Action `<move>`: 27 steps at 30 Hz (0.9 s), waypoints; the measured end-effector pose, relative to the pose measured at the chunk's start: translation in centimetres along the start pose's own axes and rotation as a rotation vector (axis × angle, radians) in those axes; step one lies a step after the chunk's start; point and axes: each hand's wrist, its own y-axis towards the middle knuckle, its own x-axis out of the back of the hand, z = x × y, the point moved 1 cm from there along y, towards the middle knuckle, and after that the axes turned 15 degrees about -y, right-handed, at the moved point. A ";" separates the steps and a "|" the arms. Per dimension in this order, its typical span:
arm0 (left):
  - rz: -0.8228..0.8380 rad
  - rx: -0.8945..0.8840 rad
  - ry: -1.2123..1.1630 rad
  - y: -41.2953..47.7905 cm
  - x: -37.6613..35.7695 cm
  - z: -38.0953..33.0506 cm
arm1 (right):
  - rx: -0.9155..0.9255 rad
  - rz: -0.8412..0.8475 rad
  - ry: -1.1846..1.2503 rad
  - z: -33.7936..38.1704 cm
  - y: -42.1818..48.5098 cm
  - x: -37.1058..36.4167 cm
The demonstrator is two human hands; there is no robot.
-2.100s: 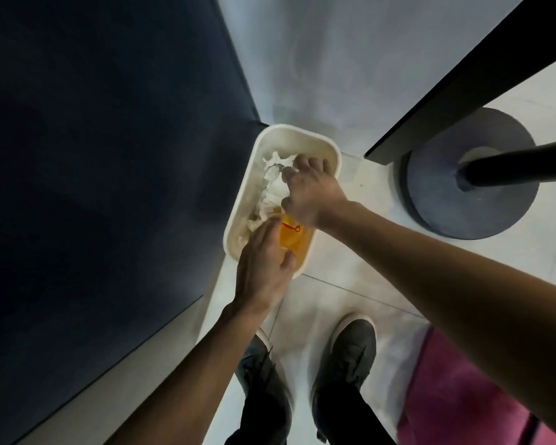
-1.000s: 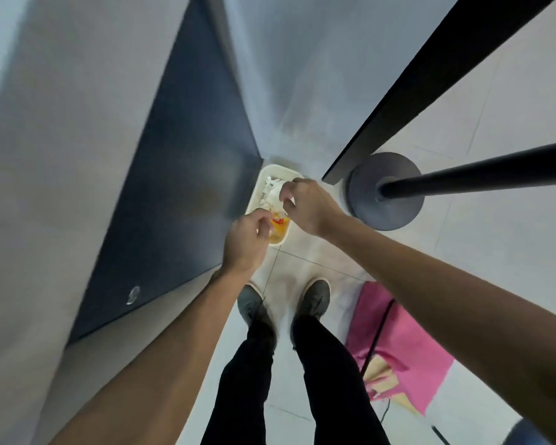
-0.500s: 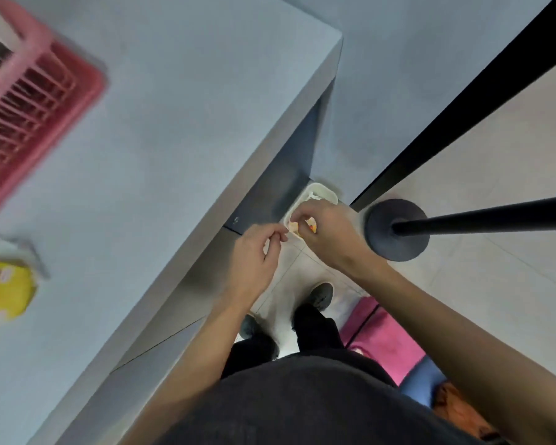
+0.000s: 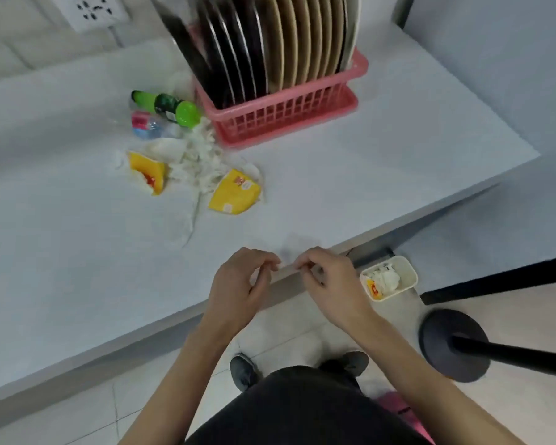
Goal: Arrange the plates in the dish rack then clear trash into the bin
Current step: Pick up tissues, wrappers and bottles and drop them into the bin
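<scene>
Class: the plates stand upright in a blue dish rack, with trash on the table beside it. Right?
No: the head view shows the dish rack is pink, not blue. The plates stand upright in it, with trash on the table beside it.

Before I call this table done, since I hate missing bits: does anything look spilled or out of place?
Left of the pink dish rack, litter is strewn on the table: a green bottle and a clear bottle lying on their sides, crumpled tissue, and two yellow wrappers. The plates stand neatly.
</scene>
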 end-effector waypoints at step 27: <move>-0.022 0.235 0.219 7.2 14.0 9.0 | -0.005 0.041 -0.081 8.7 10.5 -5.9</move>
